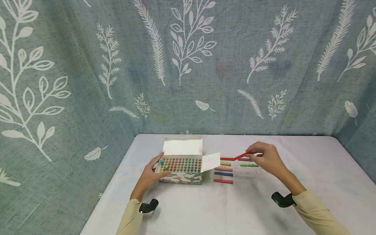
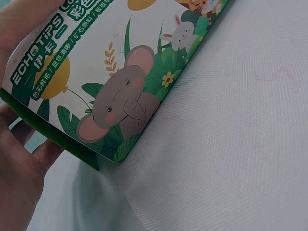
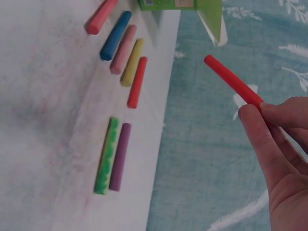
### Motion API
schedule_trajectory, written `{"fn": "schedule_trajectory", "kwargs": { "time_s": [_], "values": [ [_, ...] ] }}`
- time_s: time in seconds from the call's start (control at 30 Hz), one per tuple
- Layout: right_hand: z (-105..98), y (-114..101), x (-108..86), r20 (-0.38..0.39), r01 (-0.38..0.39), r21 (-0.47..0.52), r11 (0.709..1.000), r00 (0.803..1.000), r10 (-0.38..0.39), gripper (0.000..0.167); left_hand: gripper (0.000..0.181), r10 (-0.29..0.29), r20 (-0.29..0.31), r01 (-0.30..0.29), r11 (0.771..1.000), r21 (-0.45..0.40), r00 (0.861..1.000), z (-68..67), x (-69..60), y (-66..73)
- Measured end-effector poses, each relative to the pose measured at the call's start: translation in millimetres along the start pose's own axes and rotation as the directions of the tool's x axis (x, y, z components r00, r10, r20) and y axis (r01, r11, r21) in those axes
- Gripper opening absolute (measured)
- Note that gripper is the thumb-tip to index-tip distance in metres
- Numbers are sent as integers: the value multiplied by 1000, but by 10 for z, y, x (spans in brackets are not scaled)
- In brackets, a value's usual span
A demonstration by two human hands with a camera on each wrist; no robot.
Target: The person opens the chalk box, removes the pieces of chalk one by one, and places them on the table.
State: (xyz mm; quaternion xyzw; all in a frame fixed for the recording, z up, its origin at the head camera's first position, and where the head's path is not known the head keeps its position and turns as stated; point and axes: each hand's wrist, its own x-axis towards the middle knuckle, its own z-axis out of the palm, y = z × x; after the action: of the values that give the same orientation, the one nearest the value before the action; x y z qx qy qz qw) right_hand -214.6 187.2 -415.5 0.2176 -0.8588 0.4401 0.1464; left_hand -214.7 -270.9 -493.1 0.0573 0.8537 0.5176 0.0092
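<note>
My left hand (image 1: 149,174) grips the left end of an open cardboard chalk box (image 1: 182,178), thumb along the front edge. Inside the box is a grid of round holes, with a blue and a green chalk end standing up at the left. In the left wrist view the box's printed side (image 2: 120,91) shows an elephant and a rabbit. Between thumb and fingertips my right hand (image 1: 265,158) pinches a red chalk stick (image 3: 233,81), held at a slant above the table, to the right of the box.
Right of the box lie red (image 3: 137,83), yellow (image 3: 132,62), pink (image 3: 123,49), blue (image 3: 116,36) and another reddish chalk (image 3: 102,17). Further right are a green-patterned chalk (image 3: 107,156) and a purple one (image 3: 120,158). The box's side flap (image 1: 211,161) sticks out rightward; a curtain (image 1: 188,98) hangs behind.
</note>
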Motion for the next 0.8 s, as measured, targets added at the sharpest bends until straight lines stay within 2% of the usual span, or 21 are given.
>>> {"fn": "schedule_trajectory", "kwargs": {
  "time_s": [0.23, 0.53, 0.8],
  "values": [
    [-25, 136, -110, 3, -70, 12, 997, 998, 70, 11, 86, 8, 0, -8, 1000, 8, 1000, -4, -2, -26],
    [-32, 273, -256, 2, -89, 169, 982, 996, 89, 11, 88, 0, 4, 0, 1000, -2, 1000, -7, 4, -24],
    [17, 418, -377, 17, -181, 244, 953, 983, 182, 14, 87, -4, 3, 4, 1000, -6, 1000, -9, 1, -21]
  ]
}}
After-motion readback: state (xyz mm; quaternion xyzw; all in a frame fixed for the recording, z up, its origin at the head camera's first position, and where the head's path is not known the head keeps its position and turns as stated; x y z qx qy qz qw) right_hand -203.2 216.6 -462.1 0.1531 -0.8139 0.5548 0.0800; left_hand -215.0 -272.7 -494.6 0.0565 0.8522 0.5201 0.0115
